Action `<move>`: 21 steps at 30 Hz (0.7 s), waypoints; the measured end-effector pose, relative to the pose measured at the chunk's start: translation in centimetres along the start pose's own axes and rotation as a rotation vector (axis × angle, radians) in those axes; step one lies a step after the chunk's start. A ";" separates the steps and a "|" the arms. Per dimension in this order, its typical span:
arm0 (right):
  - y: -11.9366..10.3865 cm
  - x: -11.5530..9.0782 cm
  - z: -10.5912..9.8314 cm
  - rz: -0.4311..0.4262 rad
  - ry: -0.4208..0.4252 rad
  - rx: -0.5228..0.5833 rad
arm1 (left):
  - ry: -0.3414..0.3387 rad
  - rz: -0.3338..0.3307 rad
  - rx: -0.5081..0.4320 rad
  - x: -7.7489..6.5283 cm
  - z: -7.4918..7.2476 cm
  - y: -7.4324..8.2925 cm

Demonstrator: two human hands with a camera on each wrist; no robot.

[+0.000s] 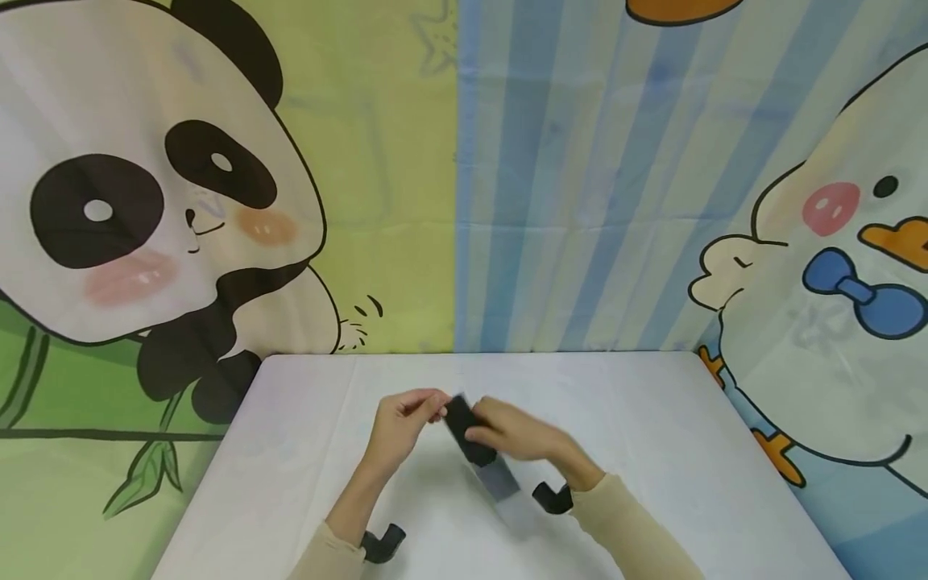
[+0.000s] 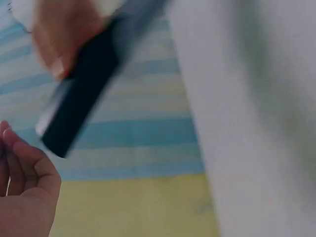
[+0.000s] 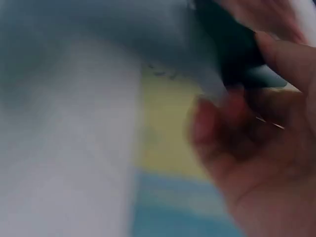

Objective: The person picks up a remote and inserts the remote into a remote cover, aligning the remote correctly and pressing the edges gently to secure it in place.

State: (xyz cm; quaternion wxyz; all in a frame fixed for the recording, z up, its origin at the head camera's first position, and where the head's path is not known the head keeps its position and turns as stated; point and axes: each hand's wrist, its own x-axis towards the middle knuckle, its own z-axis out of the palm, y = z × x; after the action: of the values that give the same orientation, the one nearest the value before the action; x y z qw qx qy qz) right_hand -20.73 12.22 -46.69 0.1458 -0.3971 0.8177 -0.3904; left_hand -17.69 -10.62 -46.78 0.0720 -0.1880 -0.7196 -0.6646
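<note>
- A long, narrow black-and-grey object (image 1: 484, 457) was held above the middle of the white table (image 1: 290, 451), slanted from upper left to lower right in the head view.
- Its upper part was formed by a matte, straight-sided black section (image 1: 458, 412); its lower part was made up of a flat, smooth grey section (image 1: 499, 480), which was blurred towards its far end. A paler strip was seen along one side of the black section in the left wrist view.
- The black section was gripped by the right hand (image 1: 518, 431), with the thumb and fingers laid along it.
- The left hand (image 1: 403, 415) was raised beside the upper end, its fingers bent and its fingertips drawn together; whether anything was pinched there could not be told. In the left wrist view, a gap was shown between its fingers and the black section.
- Both forearms were covered by beige cloth sleeves (image 1: 631, 528), and near each wrist a black, bent, rounded piece (image 1: 553, 497) was partly hidden.
- The table was backed by creased fabric, printed with a black-and-white panda (image 1: 181, 161), blue stripes (image 1: 532, 177) and a white duck (image 1: 834, 354).
</note>
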 end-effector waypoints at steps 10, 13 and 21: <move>2.2 0.3 2.8 0.025 -0.015 0.021 | 0.120 0.067 -0.022 1.0 -1.2 2.4; 1.9 0.2 2.0 0.033 0.005 0.065 | 0.140 -0.016 0.010 0.0 -1.2 0.5; 1.2 -0.2 0.9 0.088 0.132 0.253 | 0.044 -0.262 0.068 -3.1 0.5 -4.2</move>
State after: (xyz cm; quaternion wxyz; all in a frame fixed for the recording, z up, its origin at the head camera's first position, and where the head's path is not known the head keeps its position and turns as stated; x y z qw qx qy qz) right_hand -20.73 12.30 -48.19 0.1576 -0.3127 0.7863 -0.5090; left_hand -16.31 -10.83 -51.80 0.0068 -0.0751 -0.7582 -0.6476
